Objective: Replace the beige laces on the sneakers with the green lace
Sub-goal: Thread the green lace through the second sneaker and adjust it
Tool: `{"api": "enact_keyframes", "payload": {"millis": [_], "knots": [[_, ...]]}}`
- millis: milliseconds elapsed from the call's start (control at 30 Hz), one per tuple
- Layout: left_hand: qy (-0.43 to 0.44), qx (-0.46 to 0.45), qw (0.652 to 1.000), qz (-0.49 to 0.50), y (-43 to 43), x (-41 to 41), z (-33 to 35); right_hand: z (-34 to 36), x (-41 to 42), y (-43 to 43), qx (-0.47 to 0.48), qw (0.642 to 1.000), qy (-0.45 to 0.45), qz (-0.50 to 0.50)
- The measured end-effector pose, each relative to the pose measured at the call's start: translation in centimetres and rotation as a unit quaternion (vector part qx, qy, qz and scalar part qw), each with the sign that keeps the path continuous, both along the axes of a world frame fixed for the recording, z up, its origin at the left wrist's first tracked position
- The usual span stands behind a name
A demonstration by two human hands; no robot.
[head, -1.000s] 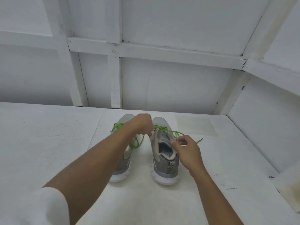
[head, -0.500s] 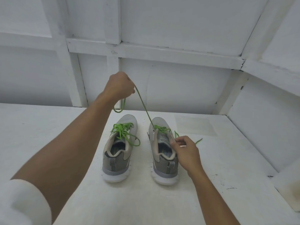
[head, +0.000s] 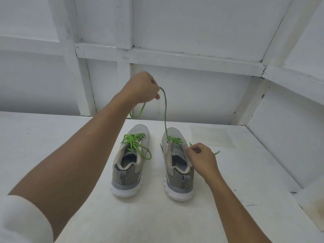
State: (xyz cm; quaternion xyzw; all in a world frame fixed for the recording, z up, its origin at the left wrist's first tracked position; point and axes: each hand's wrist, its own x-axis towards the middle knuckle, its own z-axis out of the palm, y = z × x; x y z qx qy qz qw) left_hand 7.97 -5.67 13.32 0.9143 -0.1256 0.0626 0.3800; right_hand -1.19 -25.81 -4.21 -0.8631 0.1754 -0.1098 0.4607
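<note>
The right sneaker (head: 178, 188) is standing on the white tabletop (head: 245, 172), heel toward the person. The left sneaker (head: 129, 179) is standing just beside it on its left, already threaded in green. The left hand (head: 140, 88) is hanging well above the right sneaker, fingers curled tight around the green lace (head: 165, 116). The lace is rising from the right sneaker's upper eyelets, its slack looping below the fist. The right hand (head: 201, 158) is pinching the right sneaker's collar edge. The lace's other end is trailing to the right sneaker's right.
</note>
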Motion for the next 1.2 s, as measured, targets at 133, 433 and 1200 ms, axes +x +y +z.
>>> {"api": "enact_keyframes", "payload": {"millis": [133,433,1200], "knots": [[0.05,0.182,0.981,-0.039,-2.6,-1.0,-1.8,0.7,0.8,-0.1,-0.014,1.0,0.014,0.019],[0.117,0.186,0.972,-0.088,-5.0,-1.4,-3.5,0.4,1.5,-0.8,0.006,0.999,0.03,0.011],[0.001,0.104,0.994,-0.029,-4.2,0.4,-6.4,-1.0,2.0,-1.6,0.078,0.996,0.045,0.009]]}}
